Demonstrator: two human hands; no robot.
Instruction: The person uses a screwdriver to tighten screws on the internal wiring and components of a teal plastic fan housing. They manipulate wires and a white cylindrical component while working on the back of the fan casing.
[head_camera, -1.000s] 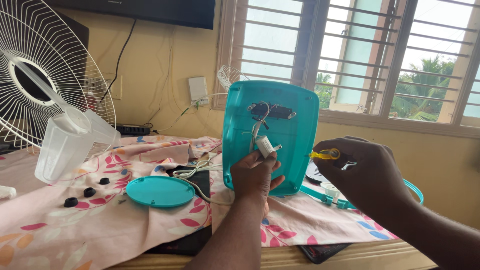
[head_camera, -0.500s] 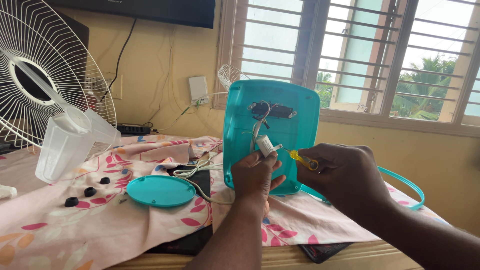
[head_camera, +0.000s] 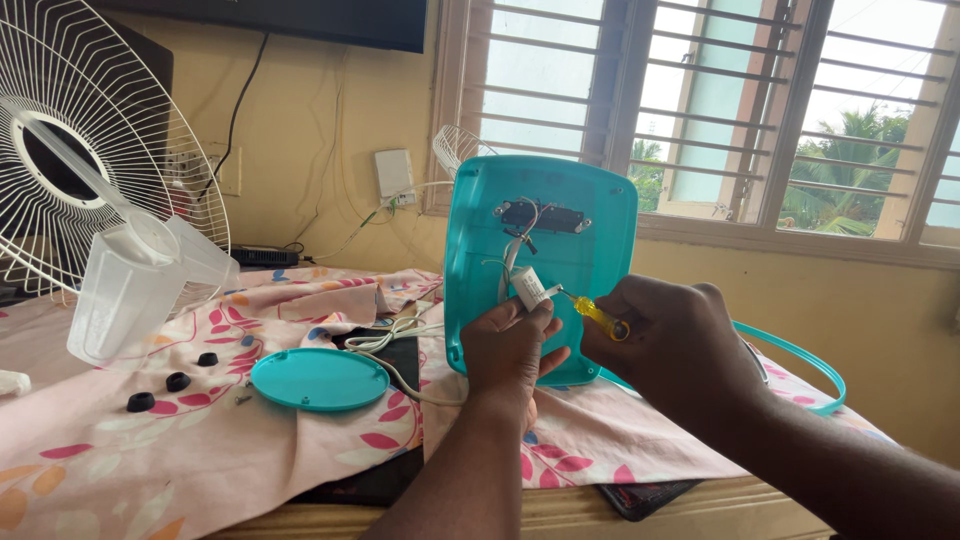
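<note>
A teal plastic fan base (head_camera: 590, 250) stands upright on the table, its open underside facing me, with a black switch block and white wires inside. My left hand (head_camera: 510, 345) pinches a small white cylindrical capacitor (head_camera: 528, 288) against the base. My right hand (head_camera: 665, 345) grips a yellow-handled screwdriver (head_camera: 600, 318), its tip touching the capacitor.
A round teal cover (head_camera: 320, 378) lies on the floral cloth (head_camera: 150, 450), with three black rubber feet (head_camera: 175, 381) to its left. A white fan grille (head_camera: 90, 130) and translucent blade (head_camera: 130, 290) stand at the left. A teal ring (head_camera: 810, 365) lies behind my right hand. White cable (head_camera: 395, 340) trails from the base.
My right hand moved left with the screwdriver, bringing its tip from right of the base to the capacitor. My left hand stayed on the capacitor.
</note>
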